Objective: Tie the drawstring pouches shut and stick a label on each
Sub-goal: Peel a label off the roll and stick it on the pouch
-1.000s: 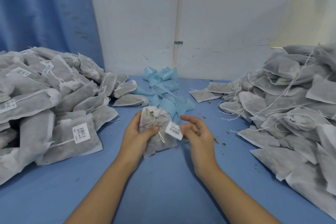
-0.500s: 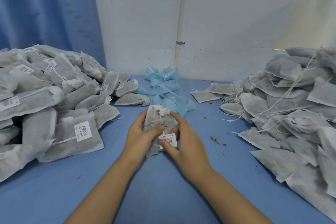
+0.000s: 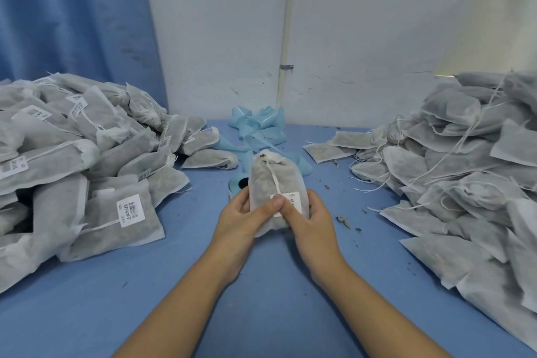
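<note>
While upright, pouch (image 3: 261, 183) between both hands (image 3: 236, 219) (image 3: 313, 221)

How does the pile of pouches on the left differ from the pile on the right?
Many pouches in the left pile carry white barcode labels; no label shows in the right pile. Several pouches in the left pile have gathered necks, while many in the right pile lie flat with loose strings trailing, some onto the table. Both piles hold the same grey, filled drawstring pouches.
</note>
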Demonstrator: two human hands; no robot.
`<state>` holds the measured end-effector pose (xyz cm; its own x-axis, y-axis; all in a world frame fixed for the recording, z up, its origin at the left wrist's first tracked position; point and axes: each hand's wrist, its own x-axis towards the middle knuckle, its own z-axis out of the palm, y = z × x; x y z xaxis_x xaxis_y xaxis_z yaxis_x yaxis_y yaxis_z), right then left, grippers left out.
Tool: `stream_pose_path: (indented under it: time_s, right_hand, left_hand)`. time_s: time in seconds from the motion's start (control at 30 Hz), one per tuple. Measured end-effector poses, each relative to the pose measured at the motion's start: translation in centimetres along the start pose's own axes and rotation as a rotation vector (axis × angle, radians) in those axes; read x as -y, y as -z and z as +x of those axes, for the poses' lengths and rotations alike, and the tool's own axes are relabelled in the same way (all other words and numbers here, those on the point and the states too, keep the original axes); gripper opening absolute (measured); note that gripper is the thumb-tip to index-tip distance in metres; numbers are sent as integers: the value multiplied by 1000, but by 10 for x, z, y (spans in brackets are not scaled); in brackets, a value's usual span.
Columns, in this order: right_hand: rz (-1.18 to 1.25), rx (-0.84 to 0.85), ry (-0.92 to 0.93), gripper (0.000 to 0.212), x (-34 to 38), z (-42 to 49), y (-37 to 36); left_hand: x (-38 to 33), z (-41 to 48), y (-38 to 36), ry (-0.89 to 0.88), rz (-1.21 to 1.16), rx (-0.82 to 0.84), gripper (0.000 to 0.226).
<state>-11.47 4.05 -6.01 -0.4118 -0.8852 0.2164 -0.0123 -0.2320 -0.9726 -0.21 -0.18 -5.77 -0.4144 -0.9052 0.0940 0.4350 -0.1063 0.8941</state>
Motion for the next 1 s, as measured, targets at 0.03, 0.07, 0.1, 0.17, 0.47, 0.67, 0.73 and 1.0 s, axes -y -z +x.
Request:
stream_pose_path:
  time_s: [0.03,0.07,0.1,0.17,0.47,0.67,0.73,1.0]
  right_hand:
    - [26,-10,-8,20,0,0,-1]
    - [52,-18,-21,21,0,0,-1]
    - [68,-22,-34,22,0,0,-2]
    - [77,-24,-60,22,0,2,-1]
    - [137,-20,-41,19,0,2,4]
    - [143,-49,-78,31,-1,6,1]
    - [190,-42,-114,32,0,8,1]
    - [195,-25,-160,23,-1,9,3]
  left_hand:
    - [1,0,0,12,3,9,48]
    - [1,-1,0,27,5,19,51]
    - [2,-1,0,41,22,21,54]
    - [2,-1,1,68,80,7,53]
    - [3,1,4,99,140,50,41]
    - [-12,5,-1,32,162,-80,31]
    - [-28,13,3,-81,-133,-125,21]
    - [-43,11,18,-90,-213,-37,38]
